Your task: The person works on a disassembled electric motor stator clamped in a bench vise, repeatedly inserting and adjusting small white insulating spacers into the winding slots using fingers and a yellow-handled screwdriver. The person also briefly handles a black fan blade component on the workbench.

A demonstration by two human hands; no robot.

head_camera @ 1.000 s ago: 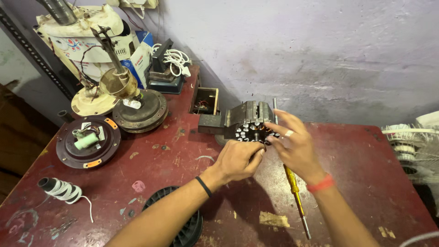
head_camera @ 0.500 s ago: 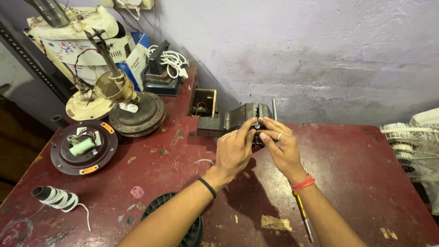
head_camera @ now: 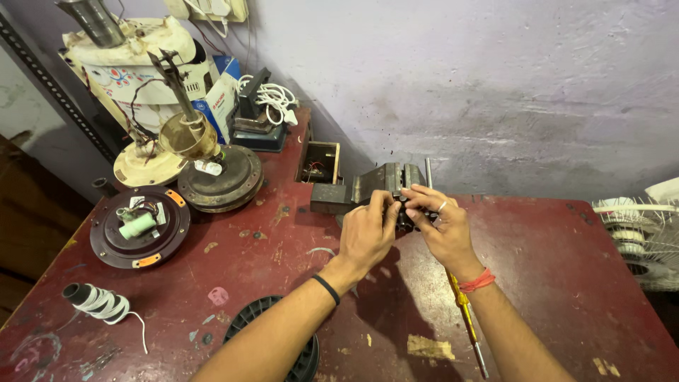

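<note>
My left hand (head_camera: 368, 230) and my right hand (head_camera: 442, 226) meet in front of a grey bench vise (head_camera: 361, 187) at the back of the red table (head_camera: 552, 283). The fingers of both hands close around a small dark metal part (head_camera: 405, 216) at the vise jaws. Most of the part is hidden by my fingers. I cannot tell whether the vise clamps it. A black band is on my left wrist, a red thread on my right wrist, and a ring on a right finger.
A yellow-handled screwdriver (head_camera: 465, 315) lies under my right forearm. A black spool (head_camera: 300, 357) sits at the near edge. Fan motor parts (head_camera: 141, 226) (head_camera: 219, 177), a roll of white sleeving (head_camera: 99, 303) and a small open box (head_camera: 318, 161) stand to the left. A fan grille (head_camera: 636, 240) is on the right.
Both hands have moved up to the vise and closed together on the part. A second ago the right hand was spread over a round wound part, which my fingers now cover.
</note>
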